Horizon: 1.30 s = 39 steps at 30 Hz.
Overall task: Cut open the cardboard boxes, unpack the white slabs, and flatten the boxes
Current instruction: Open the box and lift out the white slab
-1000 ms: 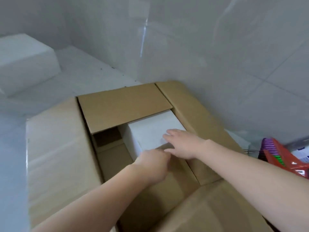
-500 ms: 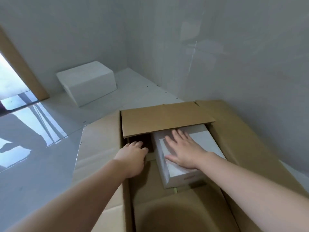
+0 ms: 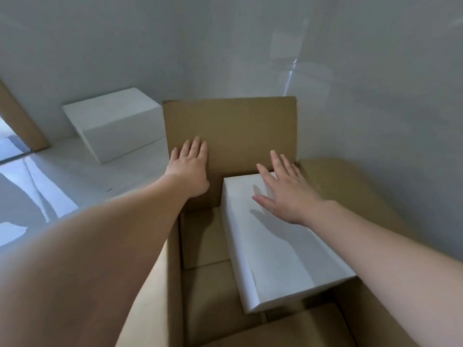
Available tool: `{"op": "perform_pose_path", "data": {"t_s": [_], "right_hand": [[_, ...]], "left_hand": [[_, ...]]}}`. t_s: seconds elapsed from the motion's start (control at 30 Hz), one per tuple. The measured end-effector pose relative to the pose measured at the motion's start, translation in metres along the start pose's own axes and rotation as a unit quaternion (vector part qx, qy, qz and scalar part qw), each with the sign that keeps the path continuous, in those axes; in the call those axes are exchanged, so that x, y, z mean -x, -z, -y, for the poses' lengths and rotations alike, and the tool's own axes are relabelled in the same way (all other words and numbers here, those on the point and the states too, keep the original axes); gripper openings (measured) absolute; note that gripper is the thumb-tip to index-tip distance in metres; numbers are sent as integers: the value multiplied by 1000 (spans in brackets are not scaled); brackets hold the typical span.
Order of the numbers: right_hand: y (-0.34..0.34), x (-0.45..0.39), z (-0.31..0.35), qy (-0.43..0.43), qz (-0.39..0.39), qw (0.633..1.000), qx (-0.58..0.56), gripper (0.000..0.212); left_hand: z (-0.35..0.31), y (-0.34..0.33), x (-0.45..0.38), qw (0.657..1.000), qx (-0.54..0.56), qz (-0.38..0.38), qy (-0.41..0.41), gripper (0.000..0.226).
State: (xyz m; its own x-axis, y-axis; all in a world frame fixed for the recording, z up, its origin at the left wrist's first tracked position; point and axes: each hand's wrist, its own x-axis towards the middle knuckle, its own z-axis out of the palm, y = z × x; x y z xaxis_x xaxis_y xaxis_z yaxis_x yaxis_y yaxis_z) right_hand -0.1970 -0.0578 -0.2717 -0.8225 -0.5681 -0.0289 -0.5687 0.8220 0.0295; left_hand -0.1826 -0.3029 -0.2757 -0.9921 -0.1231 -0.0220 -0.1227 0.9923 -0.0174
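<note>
A big brown box (image 3: 205, 291) sits on the floor (image 3: 75, 176) next to a grey wall (image 3: 375, 121). The box is open at the top.

The far flap (image 3: 233, 128) of the box stands up. The left hand (image 3: 189, 169) is flat on this flap, with the fingers spread and pointing up. It holds nothing.

A white slab (image 3: 283, 249) lies inside the box, on the right side. It fills that side, and its far end is near the flap. The space to the left of it in the box is dark and brown.

The right hand (image 3: 288, 190) is open too, with the fingers spread wide. It is over the far end of the slab and throws a shadow on it. The fingertips reach near the bottom of the flap. I cannot tell if the palm touches the slab. It grips nothing.

The two hands are apart, one on each side.

Another white slab (image 3: 115, 126) sits on the floor by the far wall, well away from the box. A brown door frame (image 3: 22, 121) shows at the left edge. The floor is shiny there.
</note>
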Motion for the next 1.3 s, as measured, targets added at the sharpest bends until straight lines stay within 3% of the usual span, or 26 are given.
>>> {"op": "perform_pose_path", "data": {"t_s": [0.1, 0.3, 0.43, 0.53, 0.63, 0.83, 1.03, 1.17, 1.3], "right_hand": [[-23, 17, -17, -50, 74, 996, 1, 77], [-50, 41, -34, -96, 157, 982, -28, 78], [-53, 52, -50, -145, 176, 972, -56, 81], [-54, 54, -51, -168, 155, 970, -84, 83], [-52, 49, -41, -199, 126, 965, -115, 79], [-48, 54, -22, -281, 53, 936, -207, 69], [-54, 77, -9, -272, 33, 932, -235, 62], [-59, 81, -12, -346, 115, 891, -272, 97], [-59, 77, -8, -367, 119, 888, -250, 111]], "left_hand": [[0, -25, -18, 998, 22, 48, 42, 94], [1, -51, -26, 995, 41, 86, 40, 76], [-13, -49, -11, 997, 54, 34, 48, 77], [-45, -56, 27, 991, 133, -16, 18, 75], [-79, -58, 65, 972, 232, 45, -8, 67], [-86, -57, 101, 961, 252, 113, 21, 61], [-76, -60, 130, 946, 283, 138, 78, 54], [-85, -59, 135, 944, 282, 151, 83, 65], [-88, -58, 137, 950, 254, 164, 75, 73]]}}
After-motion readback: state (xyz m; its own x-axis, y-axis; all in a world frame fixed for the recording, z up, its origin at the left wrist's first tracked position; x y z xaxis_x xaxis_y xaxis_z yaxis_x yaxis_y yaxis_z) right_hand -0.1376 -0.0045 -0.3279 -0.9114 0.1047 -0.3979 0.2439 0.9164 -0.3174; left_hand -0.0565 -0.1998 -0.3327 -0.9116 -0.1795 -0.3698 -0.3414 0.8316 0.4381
